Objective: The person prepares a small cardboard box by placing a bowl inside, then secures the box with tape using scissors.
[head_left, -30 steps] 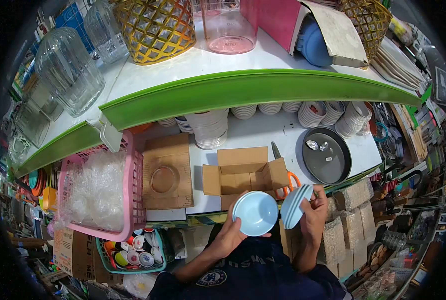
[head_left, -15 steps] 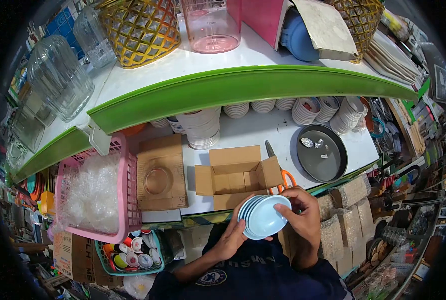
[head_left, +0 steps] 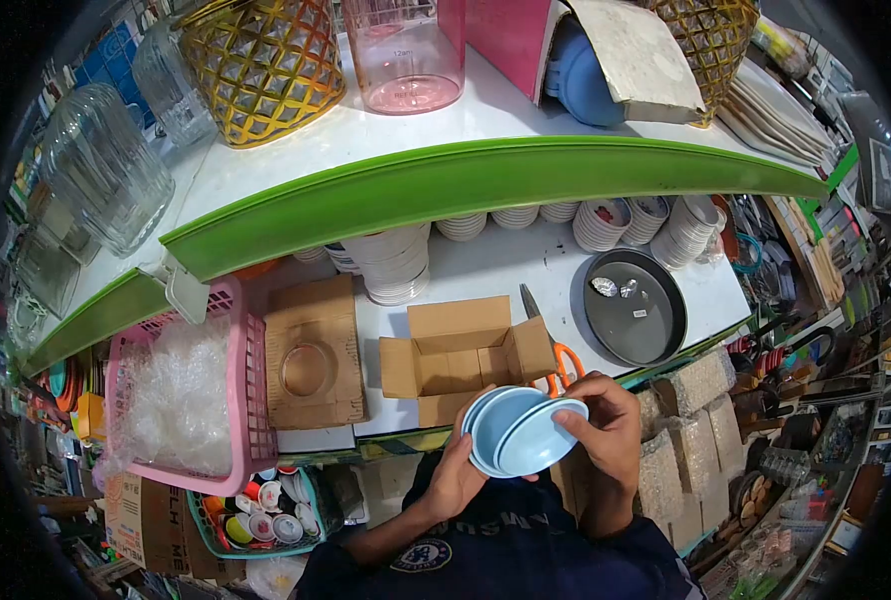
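Light blue bowls are held in front of my chest, tilted toward me. My left hand (head_left: 451, 478) grips the left part of the stack, the nested bowls (head_left: 491, 425). On the other side my right hand (head_left: 608, 428) has its thumb inside the front bowl (head_left: 543, 442), its fingers behind the rim. A gap shows between this front part and the bowls at the left. How many bowls each hand has is hidden. Just beyond the hands stands an open cardboard box (head_left: 461, 365) with nothing visible inside. Orange-handled scissors (head_left: 564, 362) lie right of it, partly covered.
A pink basket (head_left: 251, 385) of bubble wrap stands left, beside flat cardboard (head_left: 311, 405) with a round clear piece on it. A dark round pan (head_left: 621, 330) holds foil bits. Stacked white bowls (head_left: 394, 265) line the back under a green-edged shelf (head_left: 486, 180). Wrapped packages (head_left: 681, 460) lie lower right.
The bowls, nested closely before, are now partly spread apart, the front part shifted right with my right hand. The camera view has shifted slightly.
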A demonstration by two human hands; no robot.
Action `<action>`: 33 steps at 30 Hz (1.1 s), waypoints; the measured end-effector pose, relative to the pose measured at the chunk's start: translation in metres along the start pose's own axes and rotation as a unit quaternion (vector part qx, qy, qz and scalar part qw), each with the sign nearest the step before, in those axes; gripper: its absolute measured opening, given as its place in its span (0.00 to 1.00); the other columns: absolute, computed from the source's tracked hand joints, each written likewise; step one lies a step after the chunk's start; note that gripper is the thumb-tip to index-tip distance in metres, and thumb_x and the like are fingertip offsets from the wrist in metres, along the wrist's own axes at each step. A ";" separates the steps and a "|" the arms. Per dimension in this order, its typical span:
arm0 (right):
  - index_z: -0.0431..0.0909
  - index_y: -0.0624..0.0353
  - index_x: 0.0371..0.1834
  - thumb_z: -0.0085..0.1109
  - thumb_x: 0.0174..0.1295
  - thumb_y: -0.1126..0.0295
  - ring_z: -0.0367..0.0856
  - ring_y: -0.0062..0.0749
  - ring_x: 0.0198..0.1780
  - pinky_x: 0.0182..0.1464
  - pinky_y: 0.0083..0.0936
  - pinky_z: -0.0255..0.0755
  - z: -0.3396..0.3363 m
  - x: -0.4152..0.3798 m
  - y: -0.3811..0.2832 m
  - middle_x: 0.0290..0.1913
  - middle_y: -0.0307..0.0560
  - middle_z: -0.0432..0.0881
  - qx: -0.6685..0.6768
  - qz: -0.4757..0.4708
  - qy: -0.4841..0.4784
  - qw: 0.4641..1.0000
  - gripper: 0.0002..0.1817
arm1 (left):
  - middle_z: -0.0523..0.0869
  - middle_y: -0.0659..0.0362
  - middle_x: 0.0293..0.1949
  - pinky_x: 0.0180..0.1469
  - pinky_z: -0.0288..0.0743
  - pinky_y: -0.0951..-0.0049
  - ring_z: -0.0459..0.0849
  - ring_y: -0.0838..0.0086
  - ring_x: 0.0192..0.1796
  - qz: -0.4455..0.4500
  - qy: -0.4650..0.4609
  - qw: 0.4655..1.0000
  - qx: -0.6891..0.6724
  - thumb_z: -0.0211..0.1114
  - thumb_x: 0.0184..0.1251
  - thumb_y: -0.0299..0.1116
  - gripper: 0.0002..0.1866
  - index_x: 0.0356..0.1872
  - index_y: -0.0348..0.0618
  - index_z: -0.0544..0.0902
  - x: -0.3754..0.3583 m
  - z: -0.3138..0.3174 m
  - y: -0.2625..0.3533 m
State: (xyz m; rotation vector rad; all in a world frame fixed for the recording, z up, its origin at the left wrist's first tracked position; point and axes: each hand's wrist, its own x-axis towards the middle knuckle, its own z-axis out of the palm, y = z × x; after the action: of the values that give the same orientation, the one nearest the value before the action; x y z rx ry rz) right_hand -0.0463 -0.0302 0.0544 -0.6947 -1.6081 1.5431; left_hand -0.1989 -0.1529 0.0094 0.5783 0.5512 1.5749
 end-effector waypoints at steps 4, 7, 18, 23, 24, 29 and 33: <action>0.75 0.66 0.43 0.69 0.57 0.78 0.82 0.23 0.40 0.44 0.21 0.75 0.001 0.001 0.008 0.37 0.45 0.83 0.081 -0.020 0.055 0.995 0.14 | 0.57 0.49 0.74 0.58 0.76 0.43 0.68 0.53 0.70 -0.013 0.014 1.000 -0.024 0.35 0.79 0.54 0.34 0.77 0.49 0.42 0.002 0.004 0.007; 0.74 0.65 0.43 0.67 0.58 0.78 0.82 0.23 0.39 0.44 0.20 0.75 -0.002 0.000 0.011 0.36 0.43 0.83 0.129 -0.017 0.091 0.987 0.13 | 0.59 0.49 0.73 0.58 0.76 0.42 0.69 0.52 0.69 -0.005 0.010 1.000 -0.026 0.34 0.78 0.58 0.35 0.77 0.51 0.42 0.000 0.001 0.008; 0.76 0.64 0.45 0.67 0.58 0.76 0.80 0.19 0.37 0.44 0.18 0.73 -0.032 -0.001 0.031 0.37 0.41 0.83 0.151 -0.021 0.202 0.967 0.14 | 0.62 0.47 0.72 0.57 0.76 0.39 0.70 0.51 0.69 0.010 0.054 0.998 -0.006 0.34 0.76 0.61 0.36 0.76 0.51 0.48 0.001 -0.021 0.028; 0.77 0.64 0.45 0.69 0.57 0.75 0.80 0.19 0.36 0.43 0.17 0.73 -0.033 -0.006 0.035 0.37 0.41 0.84 0.137 -0.015 0.220 0.966 0.14 | 0.62 0.48 0.71 0.58 0.76 0.39 0.70 0.51 0.69 0.011 0.056 0.998 -0.009 0.35 0.76 0.62 0.36 0.76 0.51 0.48 0.001 -0.020 0.027; 0.77 0.65 0.45 0.69 0.57 0.75 0.80 0.19 0.35 0.41 0.17 0.74 -0.033 -0.007 0.037 0.37 0.42 0.84 0.130 -0.017 0.211 0.969 0.15 | 0.63 0.46 0.71 0.56 0.77 0.39 0.70 0.49 0.68 0.001 0.070 0.998 0.008 0.35 0.75 0.63 0.38 0.76 0.49 0.49 0.001 -0.017 0.026; 0.79 0.67 0.46 0.69 0.57 0.76 0.82 0.20 0.33 0.39 0.17 0.75 -0.023 -0.007 0.025 0.38 0.44 0.85 0.092 -0.006 0.172 0.981 0.14 | 0.62 0.44 0.71 0.56 0.76 0.38 0.69 0.48 0.68 -0.030 0.057 0.997 0.053 0.34 0.75 0.63 0.39 0.76 0.46 0.48 0.003 -0.006 0.022; 0.81 0.70 0.47 0.69 0.57 0.78 0.83 0.21 0.36 0.40 0.18 0.77 -0.014 -0.003 0.011 0.39 0.46 0.86 0.043 -0.006 0.134 0.990 0.15 | 0.53 0.51 0.75 0.61 0.74 0.40 0.63 0.53 0.73 -0.047 -0.009 0.999 -0.018 0.38 0.79 0.54 0.34 0.77 0.53 0.41 0.000 -0.016 0.005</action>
State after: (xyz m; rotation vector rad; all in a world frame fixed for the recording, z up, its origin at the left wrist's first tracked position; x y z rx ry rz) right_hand -0.0345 -0.0239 0.0419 -0.8058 -1.3358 1.4337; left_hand -0.2135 -0.1540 0.0007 0.5316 0.5291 1.4871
